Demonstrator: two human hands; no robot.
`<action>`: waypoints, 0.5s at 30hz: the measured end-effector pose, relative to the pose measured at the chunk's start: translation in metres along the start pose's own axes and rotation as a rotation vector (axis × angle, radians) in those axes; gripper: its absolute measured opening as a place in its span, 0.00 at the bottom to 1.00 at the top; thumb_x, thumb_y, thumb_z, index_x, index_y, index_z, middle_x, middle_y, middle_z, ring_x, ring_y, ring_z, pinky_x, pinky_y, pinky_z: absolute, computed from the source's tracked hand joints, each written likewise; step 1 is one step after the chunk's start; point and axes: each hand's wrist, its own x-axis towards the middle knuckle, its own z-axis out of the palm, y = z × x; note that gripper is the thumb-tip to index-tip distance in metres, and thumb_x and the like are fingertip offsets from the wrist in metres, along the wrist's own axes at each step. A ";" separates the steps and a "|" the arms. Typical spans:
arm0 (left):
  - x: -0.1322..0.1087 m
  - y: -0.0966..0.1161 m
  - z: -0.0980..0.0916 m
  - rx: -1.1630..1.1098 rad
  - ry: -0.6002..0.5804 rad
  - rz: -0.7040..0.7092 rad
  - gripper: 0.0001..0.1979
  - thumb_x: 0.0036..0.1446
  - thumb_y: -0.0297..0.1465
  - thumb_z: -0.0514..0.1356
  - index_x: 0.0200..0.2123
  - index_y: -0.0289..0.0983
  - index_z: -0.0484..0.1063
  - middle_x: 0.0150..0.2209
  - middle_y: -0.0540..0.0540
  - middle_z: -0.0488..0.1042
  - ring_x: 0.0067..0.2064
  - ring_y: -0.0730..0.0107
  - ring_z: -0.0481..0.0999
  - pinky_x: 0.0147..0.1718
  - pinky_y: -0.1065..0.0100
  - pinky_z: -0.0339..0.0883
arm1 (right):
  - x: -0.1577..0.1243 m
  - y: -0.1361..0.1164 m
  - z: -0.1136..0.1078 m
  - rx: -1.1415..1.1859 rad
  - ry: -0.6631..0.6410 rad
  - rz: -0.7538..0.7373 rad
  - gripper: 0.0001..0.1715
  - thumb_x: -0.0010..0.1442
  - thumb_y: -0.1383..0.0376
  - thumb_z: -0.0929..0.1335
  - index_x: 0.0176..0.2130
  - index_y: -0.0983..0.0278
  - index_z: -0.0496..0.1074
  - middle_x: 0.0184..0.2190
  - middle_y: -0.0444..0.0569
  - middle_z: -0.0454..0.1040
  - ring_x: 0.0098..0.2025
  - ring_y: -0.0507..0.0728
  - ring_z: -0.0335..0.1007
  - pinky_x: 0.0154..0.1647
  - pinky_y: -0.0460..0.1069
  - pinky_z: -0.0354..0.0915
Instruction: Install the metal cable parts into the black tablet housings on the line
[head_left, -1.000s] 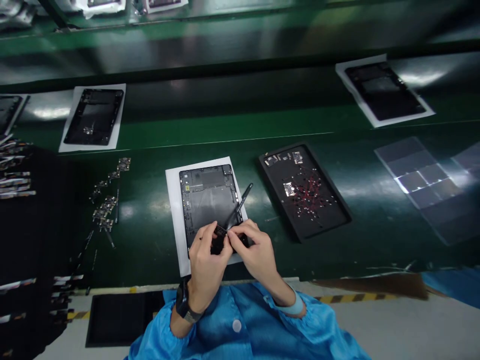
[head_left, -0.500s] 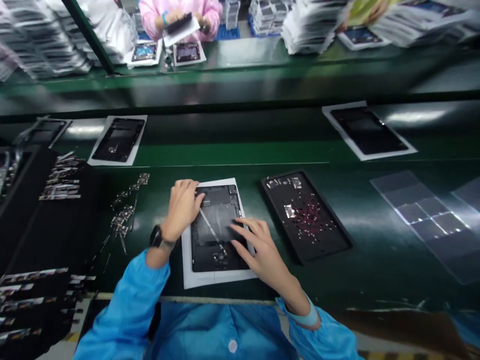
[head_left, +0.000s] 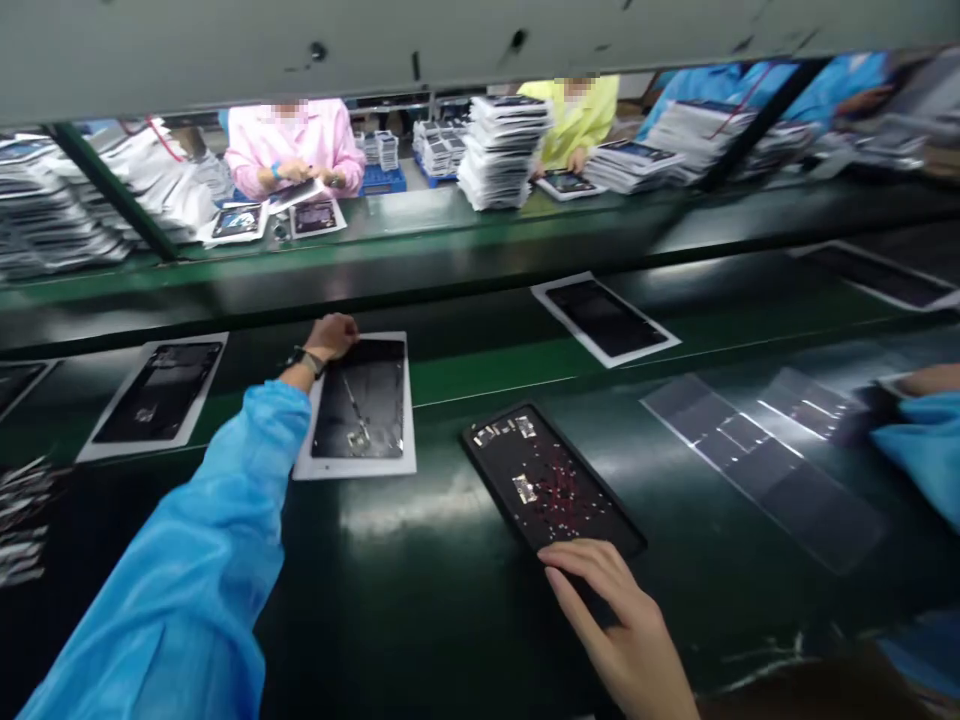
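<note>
My left hand reaches far forward, its fingers curled over the far left corner of an open black tablet shell that lies on a white sheet on the conveyor belt. My right hand rests with fingers stretched out on the near end of a black tray holding small parts and red marks.
More tablet shells on white sheets lie on the belt, one at left and one further right. Clear film sheets lie at right beside a co-worker's blue sleeve. Two people sit across the line behind stacks of sheets.
My left hand pushed the tablet shell on its sheet away from me onto the belt. My right hand left the shell and came down on the black tray. My view tilted upward.
</note>
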 end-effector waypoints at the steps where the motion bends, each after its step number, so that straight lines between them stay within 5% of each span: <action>1: 0.022 0.000 -0.007 0.006 0.016 -0.015 0.11 0.63 0.35 0.62 0.43 0.33 0.74 0.44 0.44 0.77 0.45 0.63 0.77 0.46 0.56 0.73 | 0.002 0.003 -0.006 -0.039 0.032 0.011 0.06 0.66 0.66 0.68 0.41 0.57 0.76 0.36 0.47 0.78 0.39 0.58 0.74 0.40 0.50 0.70; 4: 0.066 -0.002 -0.018 0.007 0.070 -0.063 0.13 0.64 0.36 0.61 0.46 0.33 0.73 0.46 0.43 0.76 0.46 0.63 0.77 0.46 0.55 0.74 | 0.006 0.013 -0.021 -0.132 0.085 0.064 0.06 0.67 0.64 0.67 0.41 0.57 0.76 0.35 0.47 0.78 0.38 0.58 0.75 0.37 0.50 0.70; 7: 0.079 -0.006 -0.018 -0.026 0.148 -0.087 0.07 0.61 0.32 0.64 0.38 0.32 0.74 0.41 0.45 0.76 0.44 0.63 0.76 0.47 0.56 0.71 | 0.017 0.023 -0.029 -0.186 0.036 0.110 0.07 0.67 0.60 0.67 0.41 0.56 0.76 0.35 0.48 0.78 0.37 0.59 0.75 0.35 0.51 0.71; 12: 0.061 0.004 -0.008 -0.182 0.343 -0.077 0.07 0.57 0.25 0.65 0.28 0.33 0.71 0.31 0.50 0.74 0.40 0.66 0.75 0.48 0.58 0.67 | 0.070 0.052 -0.024 -0.308 -0.151 0.180 0.10 0.65 0.62 0.65 0.42 0.59 0.76 0.34 0.50 0.78 0.38 0.62 0.73 0.38 0.55 0.70; 15: 0.019 0.014 -0.016 -0.294 0.441 -0.082 0.04 0.57 0.25 0.63 0.29 0.33 0.74 0.28 0.51 0.74 0.34 0.69 0.74 0.42 0.64 0.67 | 0.106 0.075 -0.008 -0.427 -0.213 0.212 0.08 0.60 0.61 0.67 0.39 0.61 0.75 0.31 0.51 0.76 0.37 0.63 0.71 0.37 0.56 0.67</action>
